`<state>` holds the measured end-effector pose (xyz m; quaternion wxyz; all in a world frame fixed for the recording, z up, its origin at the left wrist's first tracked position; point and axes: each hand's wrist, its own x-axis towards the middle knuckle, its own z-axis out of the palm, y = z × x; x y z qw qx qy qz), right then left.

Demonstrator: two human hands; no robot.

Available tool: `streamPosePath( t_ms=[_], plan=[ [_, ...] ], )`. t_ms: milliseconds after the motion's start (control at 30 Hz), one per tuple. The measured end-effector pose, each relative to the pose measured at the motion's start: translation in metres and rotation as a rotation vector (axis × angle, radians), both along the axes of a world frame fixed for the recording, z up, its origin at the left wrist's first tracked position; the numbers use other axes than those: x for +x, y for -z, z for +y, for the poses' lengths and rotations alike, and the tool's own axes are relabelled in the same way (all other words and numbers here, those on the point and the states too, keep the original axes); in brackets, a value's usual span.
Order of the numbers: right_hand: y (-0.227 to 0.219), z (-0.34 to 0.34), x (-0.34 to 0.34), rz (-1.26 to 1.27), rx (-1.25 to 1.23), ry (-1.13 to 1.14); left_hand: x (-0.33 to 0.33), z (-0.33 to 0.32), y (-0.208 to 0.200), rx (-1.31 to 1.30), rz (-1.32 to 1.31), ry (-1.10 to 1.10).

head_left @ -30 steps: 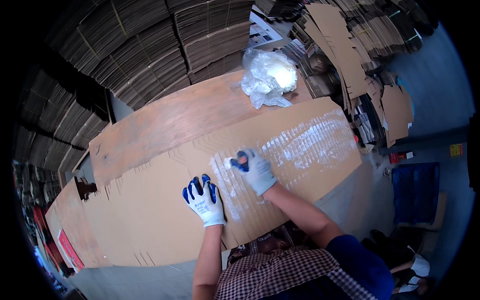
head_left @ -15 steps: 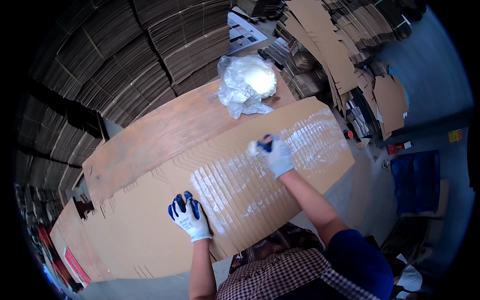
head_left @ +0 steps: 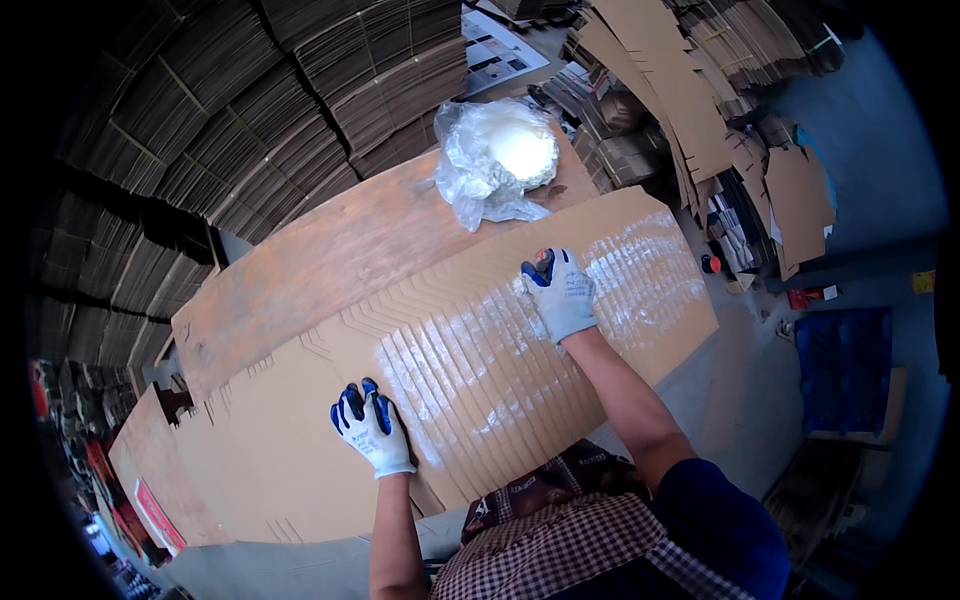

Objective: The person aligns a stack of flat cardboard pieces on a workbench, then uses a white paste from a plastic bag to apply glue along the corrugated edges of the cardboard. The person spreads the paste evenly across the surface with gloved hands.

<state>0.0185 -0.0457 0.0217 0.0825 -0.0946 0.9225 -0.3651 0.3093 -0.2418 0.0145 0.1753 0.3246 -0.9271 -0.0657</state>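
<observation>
Overlapping cardboard sheets (head_left: 270,440) lie fanned out across the table, their stepped edges streaked with white paste (head_left: 470,360). My left hand (head_left: 372,425), in a white glove with blue-coated fingers, rests flat on the cardboard left of the pasted strips, fingers spread. My right hand (head_left: 560,290), gloved the same way, is closed over the pasted area. Between its fingers is a small white-smeared tool (head_left: 543,256) with a reddish end; the glove hides most of it. Beyond the sheets, a crumpled clear plastic bag (head_left: 465,165) wraps a mass of white paste (head_left: 523,152).
The wooden tabletop (head_left: 300,265) shows along the far side. Tall strapped stacks of flat cardboard (head_left: 230,130) stand at the far left. More cardboard pieces (head_left: 670,90) lean at the far right. A blue plastic pallet (head_left: 845,368) is at the right by the wall.
My right hand has shifted slightly up and its glove has turned, still over the pasted strips. My left hand stays flat on the cardboard. The whole view has shifted a little.
</observation>
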Motion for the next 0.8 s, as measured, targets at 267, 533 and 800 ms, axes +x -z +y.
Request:
streamPosePath(
  t_ms=[267,533,800],
  plan=[
    [0.011,-0.037,0.015,0.082,0.163,-0.161,0.003,0.000,0.006,0.027,0.011,-0.001],
    [-0.017,-0.074,0.060,0.123,0.117,-0.377,0.003,-0.001,0.005,0.029,0.014,-0.002],
    [0.001,0.057,-0.026,0.203,0.326,-0.009,-0.001,0.000,-0.002,0.007,0.035,0.001]
  ],
)
